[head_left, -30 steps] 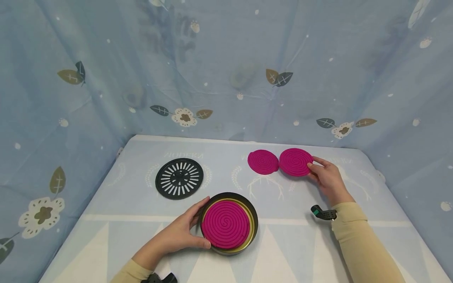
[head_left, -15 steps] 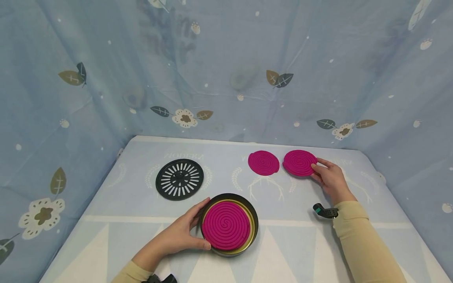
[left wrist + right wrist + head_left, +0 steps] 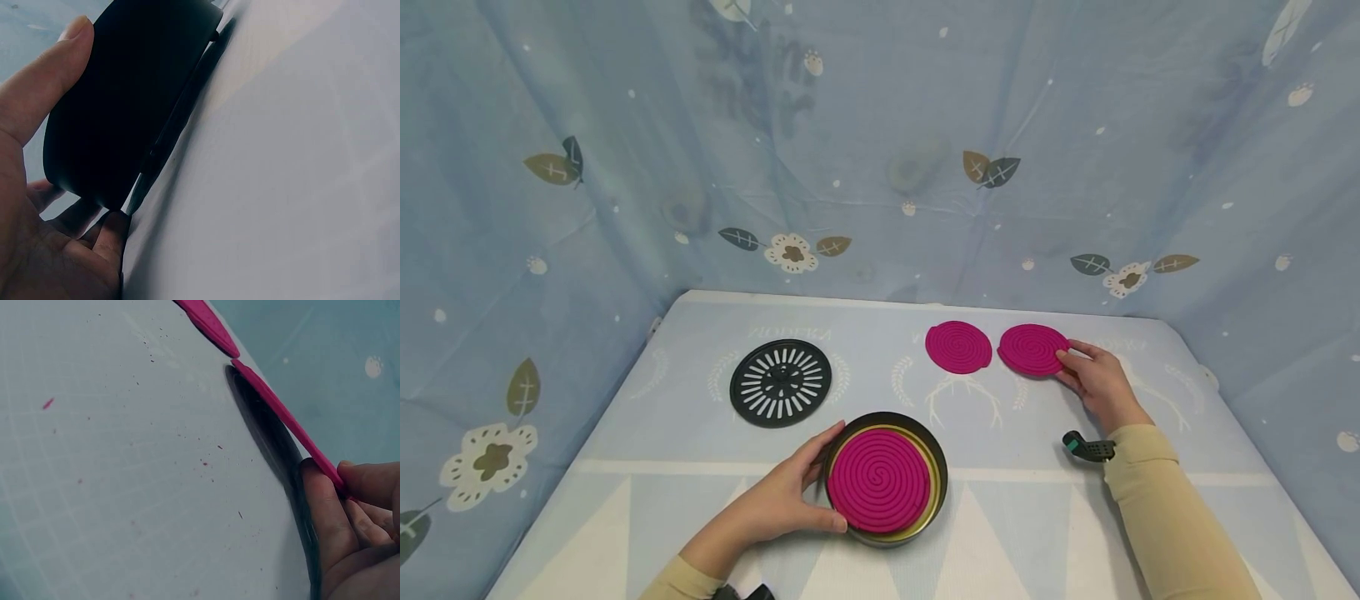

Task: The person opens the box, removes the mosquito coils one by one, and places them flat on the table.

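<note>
My left hand [image 3: 786, 492] grips the left side of a round dark tin [image 3: 942, 454], thumb at the front and fingers behind. In the left wrist view the tin's dark wall [image 3: 119, 94] fills the grasp. A magenta spiral mosquito coil [image 3: 878, 481] lies inside, over a gold-coloured interior. At the back right, my right hand [image 3: 1101, 387] pinches the right edge of another mosquito coil [image 3: 1032, 350]. The right wrist view shows this coil [image 3: 290, 425] tilted, its held edge raised above the table and its far end low. A third mosquito coil [image 3: 958, 347] lies flat just left of it.
A black slotted round lid [image 3: 781, 383] lies at the back left of the cloth-covered table [image 3: 1022, 492]. Blue patterned curtain [image 3: 880, 167] hangs behind the table and along both sides. Small magenta crumbs [image 3: 49, 403] dot the cloth in the right wrist view.
My right hand has drawn its mosquito coil slightly right, so a small gap now parts it from the coil beside it. The left hand and tin have stayed in place.
</note>
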Demonstrator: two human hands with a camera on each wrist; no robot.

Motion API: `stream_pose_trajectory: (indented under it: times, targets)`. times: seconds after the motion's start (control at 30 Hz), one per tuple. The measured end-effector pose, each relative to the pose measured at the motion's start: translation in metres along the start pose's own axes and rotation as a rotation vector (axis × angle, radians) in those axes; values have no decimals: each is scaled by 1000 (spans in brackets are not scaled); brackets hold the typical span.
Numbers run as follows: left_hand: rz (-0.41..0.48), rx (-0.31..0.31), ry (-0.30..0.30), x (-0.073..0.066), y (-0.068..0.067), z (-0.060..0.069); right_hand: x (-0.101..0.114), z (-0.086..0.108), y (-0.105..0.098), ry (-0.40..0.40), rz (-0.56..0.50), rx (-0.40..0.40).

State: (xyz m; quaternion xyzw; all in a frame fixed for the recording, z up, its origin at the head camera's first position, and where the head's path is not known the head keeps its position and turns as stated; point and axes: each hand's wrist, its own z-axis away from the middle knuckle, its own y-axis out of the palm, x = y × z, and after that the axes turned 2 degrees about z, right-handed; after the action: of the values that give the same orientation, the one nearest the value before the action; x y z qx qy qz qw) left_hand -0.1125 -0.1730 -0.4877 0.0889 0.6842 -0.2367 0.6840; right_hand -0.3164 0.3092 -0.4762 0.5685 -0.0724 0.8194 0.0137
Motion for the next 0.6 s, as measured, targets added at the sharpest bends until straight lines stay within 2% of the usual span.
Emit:
stream_pose_trajectory:
  times: [0.43, 0.6]
  targets:
    - [6, -1, -8, 0, 0, 0, 0, 3, -10, 10, 2, 99]
    - [11, 4, -2, 0, 0, 0, 2, 6, -13, 17, 7, 112]
